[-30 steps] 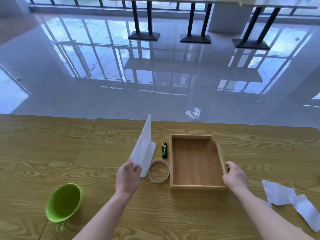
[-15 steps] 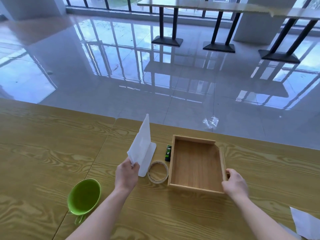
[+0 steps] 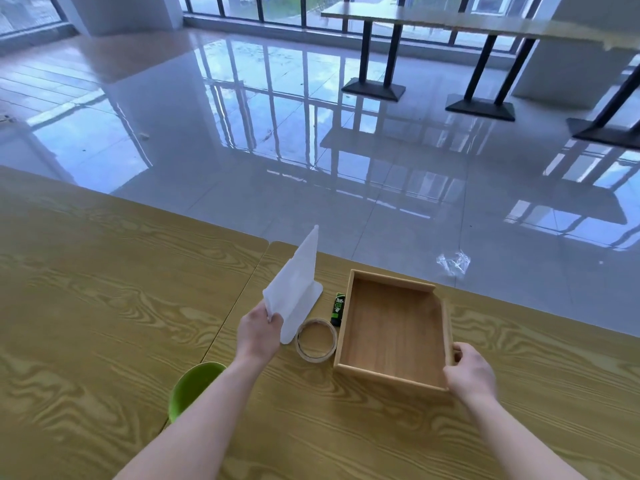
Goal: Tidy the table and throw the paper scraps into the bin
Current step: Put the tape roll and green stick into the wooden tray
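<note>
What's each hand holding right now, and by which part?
The left hand pinches the white paper by its near bottom corner. The right hand grips the wooden tray at the near end of its right wall.

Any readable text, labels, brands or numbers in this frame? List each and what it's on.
Label on the green-and-black stick beside the wooden tray: pale lettering, too small and blurred to read.
No print visible on the white paper sheet, tape roll, wooden tray or green bowl.
Nothing else in view is legible.
</note>
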`<state>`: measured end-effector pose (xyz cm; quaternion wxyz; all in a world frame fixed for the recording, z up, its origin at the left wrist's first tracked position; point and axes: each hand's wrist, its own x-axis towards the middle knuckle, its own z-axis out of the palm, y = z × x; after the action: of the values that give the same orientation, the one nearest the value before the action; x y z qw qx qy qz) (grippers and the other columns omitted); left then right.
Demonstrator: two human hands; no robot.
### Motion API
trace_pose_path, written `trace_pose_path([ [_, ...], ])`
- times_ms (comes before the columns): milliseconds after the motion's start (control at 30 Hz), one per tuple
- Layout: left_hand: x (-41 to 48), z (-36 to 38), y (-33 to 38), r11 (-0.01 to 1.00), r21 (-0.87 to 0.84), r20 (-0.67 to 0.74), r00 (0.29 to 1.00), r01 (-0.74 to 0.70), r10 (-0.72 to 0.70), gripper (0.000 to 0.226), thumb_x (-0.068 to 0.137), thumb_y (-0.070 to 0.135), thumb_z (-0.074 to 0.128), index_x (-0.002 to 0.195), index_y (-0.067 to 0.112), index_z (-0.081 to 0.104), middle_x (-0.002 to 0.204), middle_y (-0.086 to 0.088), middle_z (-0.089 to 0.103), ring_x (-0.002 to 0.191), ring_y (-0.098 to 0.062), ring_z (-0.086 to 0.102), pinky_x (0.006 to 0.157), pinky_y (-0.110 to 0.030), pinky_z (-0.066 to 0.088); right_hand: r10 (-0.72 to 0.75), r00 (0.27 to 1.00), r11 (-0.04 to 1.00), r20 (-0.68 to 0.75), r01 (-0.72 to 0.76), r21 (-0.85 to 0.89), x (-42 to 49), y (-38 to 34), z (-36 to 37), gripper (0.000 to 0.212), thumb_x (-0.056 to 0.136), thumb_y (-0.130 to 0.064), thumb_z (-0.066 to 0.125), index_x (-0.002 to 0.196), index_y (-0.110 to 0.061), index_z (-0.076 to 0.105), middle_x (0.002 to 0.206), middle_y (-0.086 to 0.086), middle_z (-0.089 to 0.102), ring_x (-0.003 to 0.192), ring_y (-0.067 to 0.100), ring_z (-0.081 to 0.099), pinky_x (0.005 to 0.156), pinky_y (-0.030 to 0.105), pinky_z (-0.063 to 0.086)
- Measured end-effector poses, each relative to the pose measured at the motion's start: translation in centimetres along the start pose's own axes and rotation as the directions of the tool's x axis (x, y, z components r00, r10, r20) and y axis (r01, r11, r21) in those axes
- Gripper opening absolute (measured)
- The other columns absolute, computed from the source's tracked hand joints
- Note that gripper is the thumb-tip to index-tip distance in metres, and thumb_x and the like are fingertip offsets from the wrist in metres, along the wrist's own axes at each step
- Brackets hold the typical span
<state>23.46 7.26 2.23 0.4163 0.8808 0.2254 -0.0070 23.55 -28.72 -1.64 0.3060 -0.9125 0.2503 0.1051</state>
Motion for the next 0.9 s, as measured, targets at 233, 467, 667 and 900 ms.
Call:
trace_pose_path([
  [233, 2.3, -1.2, -0.4, 0.999, -0.034, -0.03, 0.999, 0.035, -0.036, 0.026, 0.088, 0.008, 0.052, 0.065, 0.017, 0.045, 0.061, 0.0, 0.05, 0.055, -0.016, 0.043, 0.05, -0.033, 0.032, 0.008, 1.0, 1.0, 0.001, -0.008, 0.016, 0.3, -2.1, 1.3, 0.054, 0.078, 0.0, 0.055, 0.13, -0.014, 0.056, 0.12, 0.009, 0.066, 0.099, 0.029, 0.062, 0.083, 0.042, 0.055],
  [467, 4.8, -2.0, -0.7, 0.998, -0.055, -0.007, 1.0, 0.011, -0.011, 0.008, 0.09, 0.01, 0.051, 0.089, 0.008, 0.06, 0.081, -0.009, 0.066, 0.076, -0.027, 0.06, 0.056, -0.033, 0.042, 0.025, 1.0, 0.999, -0.007, -0.025, 0.035, 0.8, -3.6, 2.1, 0.055, 0.078, 0.0, 0.058, 0.132, -0.014, 0.056, 0.121, 0.009, 0.067, 0.103, 0.03, 0.063, 0.086, 0.042, 0.054],
  [667, 5.6, -2.2, -1.0, 0.999, -0.034, 0.004, 1.0, -0.008, 0.008, 0.009, 0.091, 0.011, 0.051, 0.09, 0.01, 0.06, 0.082, -0.008, 0.067, 0.077, -0.026, 0.062, 0.057, -0.031, 0.044, 0.039, 0.999, 0.999, -0.019, -0.039, 0.028, 0.9, -4.3, 2.6, 0.055, 0.079, -0.001, 0.061, 0.132, -0.014, 0.057, 0.122, 0.01, 0.067, 0.108, 0.031, 0.062, 0.087, 0.038, 0.05],
  [900, 5.5, -2.8, -1.4, 0.999, -0.032, 0.02, 0.999, -0.042, 0.043, 0.014, 0.093, 0.015, 0.054, 0.083, 0.007, 0.059, 0.077, -0.007, 0.066, 0.076, -0.027, 0.062, 0.059, -0.035, 0.045, 0.053, 0.999, 0.998, -0.001, -0.053, 0.024, 0.7, -4.5, 2.8, 0.057, 0.078, -0.003, 0.061, 0.133, -0.015, 0.054, 0.124, 0.009, 0.066, 0.104, 0.03, 0.062, 0.085, 0.038, 0.05],
])
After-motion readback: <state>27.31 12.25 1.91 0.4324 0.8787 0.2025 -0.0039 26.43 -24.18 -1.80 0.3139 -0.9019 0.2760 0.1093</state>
